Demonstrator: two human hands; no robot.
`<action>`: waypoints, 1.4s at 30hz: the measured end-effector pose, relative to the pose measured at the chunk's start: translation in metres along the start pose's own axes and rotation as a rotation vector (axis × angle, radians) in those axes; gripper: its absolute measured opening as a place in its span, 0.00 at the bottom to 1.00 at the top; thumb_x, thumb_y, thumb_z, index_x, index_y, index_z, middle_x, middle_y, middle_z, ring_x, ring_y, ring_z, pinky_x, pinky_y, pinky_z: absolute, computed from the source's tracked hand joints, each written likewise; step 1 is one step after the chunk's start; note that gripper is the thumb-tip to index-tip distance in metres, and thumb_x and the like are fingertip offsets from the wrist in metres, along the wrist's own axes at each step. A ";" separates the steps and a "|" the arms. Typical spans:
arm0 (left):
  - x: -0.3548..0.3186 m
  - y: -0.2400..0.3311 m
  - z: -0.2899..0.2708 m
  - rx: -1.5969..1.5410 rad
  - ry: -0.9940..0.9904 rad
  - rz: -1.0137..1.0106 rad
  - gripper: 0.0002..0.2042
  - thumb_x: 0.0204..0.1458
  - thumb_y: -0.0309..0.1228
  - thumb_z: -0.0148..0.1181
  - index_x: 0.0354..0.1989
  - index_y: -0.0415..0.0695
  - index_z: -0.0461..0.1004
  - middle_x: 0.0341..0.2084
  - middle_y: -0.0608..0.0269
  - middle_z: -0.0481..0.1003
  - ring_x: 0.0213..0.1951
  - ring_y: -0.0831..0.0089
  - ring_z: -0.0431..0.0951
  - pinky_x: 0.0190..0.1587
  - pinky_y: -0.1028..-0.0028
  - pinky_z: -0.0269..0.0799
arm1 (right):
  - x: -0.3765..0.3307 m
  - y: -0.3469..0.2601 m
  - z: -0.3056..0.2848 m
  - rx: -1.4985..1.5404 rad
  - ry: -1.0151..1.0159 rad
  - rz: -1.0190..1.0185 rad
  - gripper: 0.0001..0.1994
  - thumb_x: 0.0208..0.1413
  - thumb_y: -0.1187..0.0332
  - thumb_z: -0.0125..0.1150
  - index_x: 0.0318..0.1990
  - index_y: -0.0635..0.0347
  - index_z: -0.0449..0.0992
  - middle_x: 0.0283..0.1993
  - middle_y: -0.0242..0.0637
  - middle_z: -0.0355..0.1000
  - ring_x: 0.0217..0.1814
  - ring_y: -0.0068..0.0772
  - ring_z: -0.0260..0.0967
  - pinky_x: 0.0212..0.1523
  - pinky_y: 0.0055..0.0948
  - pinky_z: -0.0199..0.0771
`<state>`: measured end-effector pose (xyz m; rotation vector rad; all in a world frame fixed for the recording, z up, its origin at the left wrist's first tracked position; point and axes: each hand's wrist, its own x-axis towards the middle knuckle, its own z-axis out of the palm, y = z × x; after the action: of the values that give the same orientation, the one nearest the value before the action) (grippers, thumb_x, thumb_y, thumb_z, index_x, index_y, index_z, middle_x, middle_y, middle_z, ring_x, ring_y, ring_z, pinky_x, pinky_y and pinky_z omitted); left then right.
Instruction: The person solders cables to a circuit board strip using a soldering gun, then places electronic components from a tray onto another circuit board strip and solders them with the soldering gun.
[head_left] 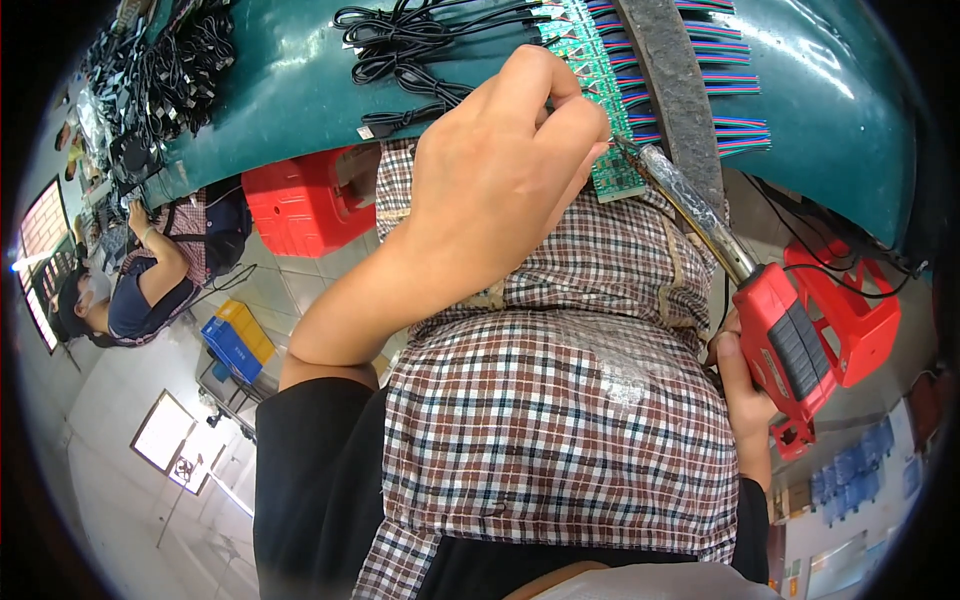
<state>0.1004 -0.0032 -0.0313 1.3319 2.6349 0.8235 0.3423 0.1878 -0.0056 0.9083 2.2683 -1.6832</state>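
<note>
My left hand [500, 160] is over the near end of a green circuit board strip [625, 185], its thumb and fingers pinched together. Whatever lies between those fingertips is hidden. In my right hand [745, 390] is a red soldering gun [785, 345] with a black ribbed panel. Its metal barrel slants up and left, with the tip beside my left fingertips at the board. Black cables with USB plugs [400, 45] run to the board's left side. Flat multicoloured wires [735, 85] stick out on the right, under a dark metal bar [670, 90].
A green-topped table [290, 90] carries a heap of black cables [185, 85] at the far left. Red plastic stools [295, 205] stand below its edge on both sides. At left a co-worker [150, 275] sits near blue and yellow crates [235, 340]. A checked apron covers my lap.
</note>
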 end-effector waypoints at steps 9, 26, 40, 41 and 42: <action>0.001 0.000 0.000 0.000 0.000 0.009 0.05 0.48 0.27 0.69 0.32 0.47 0.78 0.34 0.66 0.70 0.27 0.72 0.75 0.28 0.71 0.69 | -0.004 0.009 -0.001 0.009 0.020 -0.059 0.09 0.58 0.77 0.60 0.45 0.64 0.72 0.39 0.38 0.71 0.38 0.30 0.69 0.41 0.30 0.69; 0.007 0.004 -0.003 -0.094 -0.029 -0.103 0.07 0.44 0.24 0.71 0.28 0.44 0.77 0.30 0.67 0.70 0.25 0.74 0.75 0.28 0.76 0.71 | -0.014 0.007 0.001 0.044 0.055 -0.029 0.12 0.61 0.75 0.59 0.50 0.69 0.71 0.31 0.34 0.70 0.29 0.24 0.65 0.32 0.27 0.68; 0.012 0.006 -0.006 -0.114 -0.057 -0.122 0.07 0.42 0.22 0.70 0.27 0.43 0.76 0.28 0.67 0.70 0.25 0.75 0.74 0.28 0.75 0.71 | -0.020 0.012 -0.001 0.126 0.044 0.166 0.13 0.56 0.77 0.64 0.49 0.64 0.77 0.42 0.36 0.76 0.43 0.29 0.73 0.48 0.31 0.73; 0.012 0.006 -0.006 -0.110 -0.068 -0.122 0.07 0.42 0.22 0.69 0.27 0.43 0.76 0.28 0.66 0.70 0.25 0.75 0.74 0.28 0.75 0.71 | -0.020 0.012 -0.001 0.121 0.043 0.150 0.12 0.56 0.78 0.63 0.49 0.64 0.77 0.42 0.36 0.75 0.42 0.28 0.72 0.46 0.31 0.72; 0.012 0.006 -0.006 -0.110 -0.069 -0.122 0.07 0.42 0.22 0.69 0.27 0.43 0.76 0.28 0.66 0.70 0.25 0.75 0.74 0.28 0.75 0.71 | -0.020 0.013 -0.001 0.116 0.042 0.135 0.12 0.57 0.78 0.62 0.48 0.64 0.76 0.41 0.36 0.74 0.41 0.28 0.71 0.45 0.30 0.71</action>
<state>0.0956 0.0063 -0.0207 1.1392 2.5487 0.8749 0.3659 0.1830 -0.0058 1.1054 2.1006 -1.7673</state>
